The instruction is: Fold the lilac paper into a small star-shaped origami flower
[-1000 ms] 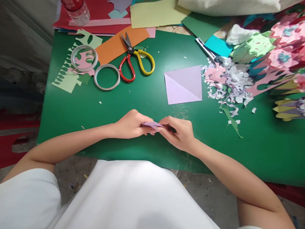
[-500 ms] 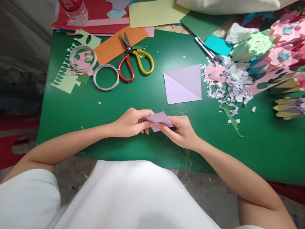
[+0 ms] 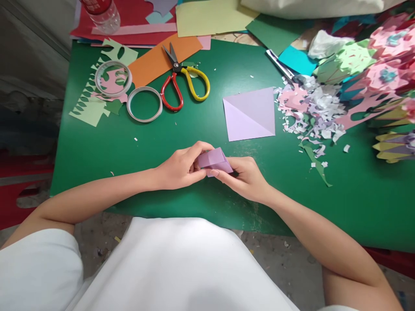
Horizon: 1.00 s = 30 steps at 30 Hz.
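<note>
A small folded piece of purple paper point(image 3: 214, 159) is held between my two hands, just above the near part of the green table. My left hand point(image 3: 184, 167) grips its left end, the index finger bent over the upper edge and the thumb along the lower edge. My right hand point(image 3: 249, 176) pinches the lower right side, thumb in front and the other fingers hidden behind the paper. One flap stands up from the fold. Beyond my hands lies a flat purple paper square point(image 3: 249, 114) with a diagonal crease.
Scissors point(image 3: 176, 67) with red and yellow handles rest partly on an orange sheet point(image 3: 142, 71). Two tape rolls point(image 3: 144, 119) lie at left. Paper scraps point(image 3: 324, 108), a silver-black tool point(image 3: 279, 65) and paper flowers point(image 3: 387, 75) crowd the right. A bottle point(image 3: 105, 19) stands far left.
The upper part of the purple paper has been bent over, so a raised flap now shows. My left index finger has lifted onto its top edge, while my right hand has hardly moved.
</note>
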{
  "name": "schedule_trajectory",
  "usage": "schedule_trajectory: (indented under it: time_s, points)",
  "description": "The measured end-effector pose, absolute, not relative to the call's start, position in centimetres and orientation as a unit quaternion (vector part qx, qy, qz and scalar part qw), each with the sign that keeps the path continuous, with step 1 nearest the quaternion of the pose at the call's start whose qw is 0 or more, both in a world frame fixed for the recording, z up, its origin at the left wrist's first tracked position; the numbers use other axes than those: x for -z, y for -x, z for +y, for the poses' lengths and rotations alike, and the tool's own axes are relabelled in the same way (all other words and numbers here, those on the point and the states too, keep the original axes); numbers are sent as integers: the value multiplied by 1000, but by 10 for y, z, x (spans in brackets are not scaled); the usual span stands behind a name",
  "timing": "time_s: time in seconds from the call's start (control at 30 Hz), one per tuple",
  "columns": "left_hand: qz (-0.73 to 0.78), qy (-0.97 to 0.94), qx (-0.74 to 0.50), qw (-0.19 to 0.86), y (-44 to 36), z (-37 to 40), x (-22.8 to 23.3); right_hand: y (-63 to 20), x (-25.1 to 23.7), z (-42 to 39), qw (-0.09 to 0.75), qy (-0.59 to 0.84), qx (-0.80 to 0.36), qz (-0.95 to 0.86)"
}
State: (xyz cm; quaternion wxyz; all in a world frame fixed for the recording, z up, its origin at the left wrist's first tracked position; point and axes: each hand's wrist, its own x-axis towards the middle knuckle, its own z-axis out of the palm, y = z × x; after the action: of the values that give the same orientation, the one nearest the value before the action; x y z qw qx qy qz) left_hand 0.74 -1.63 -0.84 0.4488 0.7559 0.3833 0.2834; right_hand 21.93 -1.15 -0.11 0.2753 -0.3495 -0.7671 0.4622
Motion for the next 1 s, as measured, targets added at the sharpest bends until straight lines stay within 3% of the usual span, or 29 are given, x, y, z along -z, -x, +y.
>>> schedule_trajectory:
  time_s: [0.2,0.33,0.43,0.57,0.67,1.0]
  points:
    - [383,-779,-273,415,-6,-14,5,-222,3,-11,279,312,-426,-802]
    - [379,-741,-272,483,-4,-12,2,-222,3,-13,280,314,-420,-804]
    - [385,-676,-282,562,-4,-11,2,-221,6,-17,326,351,-405,-779]
    - [405,-602,-289,624,-4,-10,0,-221,12,-17,395,354,-303,-792]
    - [418,-570,-294,643,-4,-9,-2,-222,12,-15,376,335,-201,-840]
    - [432,-577,-296,627,-3,-6,-3,-227,7,-9,400,269,-65,-874]
